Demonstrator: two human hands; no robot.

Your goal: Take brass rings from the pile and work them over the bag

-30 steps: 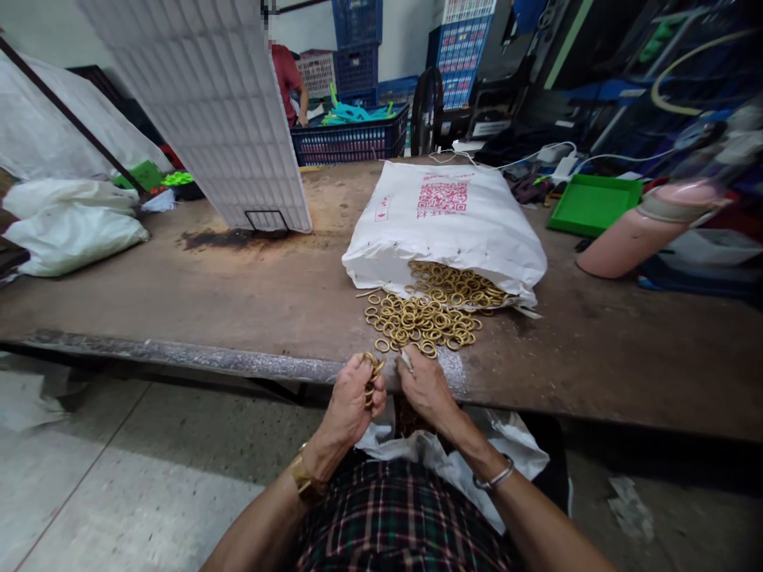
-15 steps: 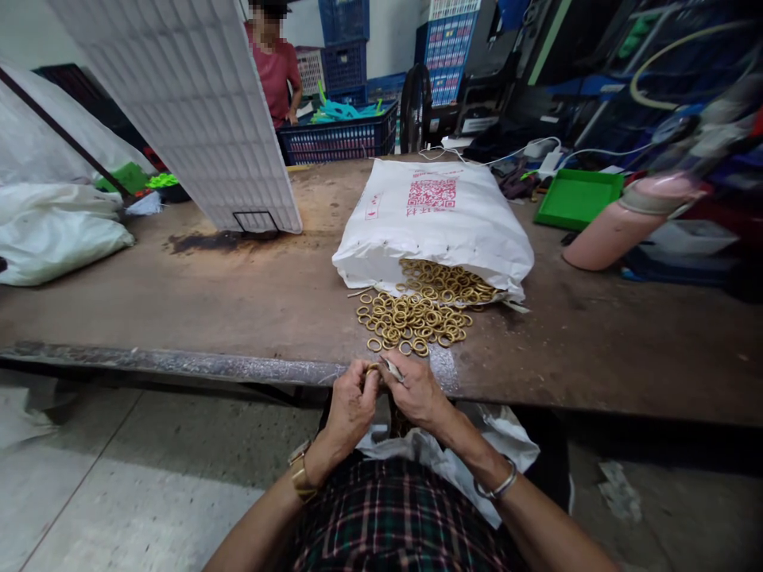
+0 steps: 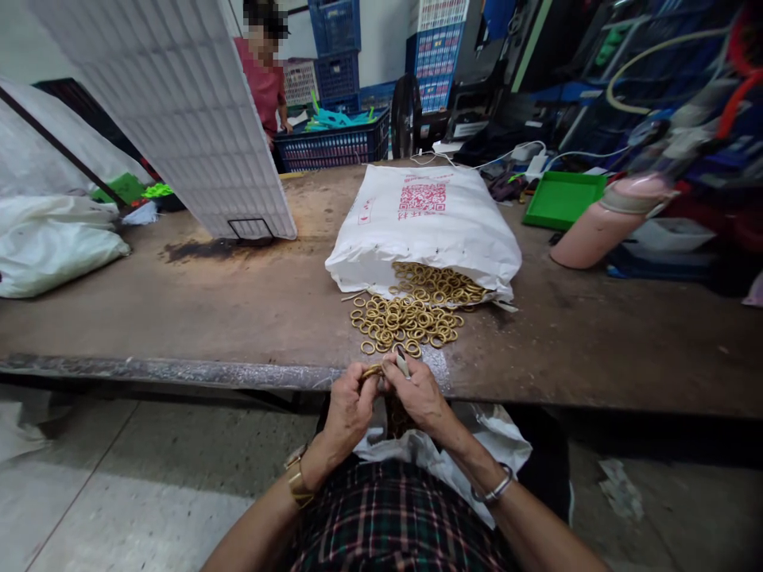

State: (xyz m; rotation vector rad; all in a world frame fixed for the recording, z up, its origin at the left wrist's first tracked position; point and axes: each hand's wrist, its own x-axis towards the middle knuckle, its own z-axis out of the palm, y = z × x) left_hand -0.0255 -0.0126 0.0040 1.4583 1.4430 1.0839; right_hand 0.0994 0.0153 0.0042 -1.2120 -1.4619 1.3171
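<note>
My left hand [image 3: 350, 403] is closed at the table's front edge, pinching brass-coloured rings [image 3: 373, 371] between thumb and fingers. Beside it, my right hand [image 3: 419, 397] is closed around a small knife-like tool [image 3: 403, 364] with a dark tip and a pale body. The right thumb and fingertips meet the rings from the other side. Just beyond both hands lies a loose pile of brass-coloured rings [image 3: 411, 322], spilling from the open mouth of a white woven sack [image 3: 369, 230]. Below the hands, a white bag [image 3: 497, 445] lies open at my lap, its contents mostly in shadow.
On the brown table [image 3: 250, 318], a tall white ribbed panel [image 3: 179, 119] leans at the left. A green tray [image 3: 563, 199] and a pink bottle [image 3: 602, 226] are at the right. Behind the table, a person in a red shirt [image 3: 265, 87] stands near a blue crate [image 3: 339, 148].
The tool in my right hand has turned more upright, its dark tip now pointing up and away. The rings in my left hand show more clearly. The whole view has shifted slightly.
</note>
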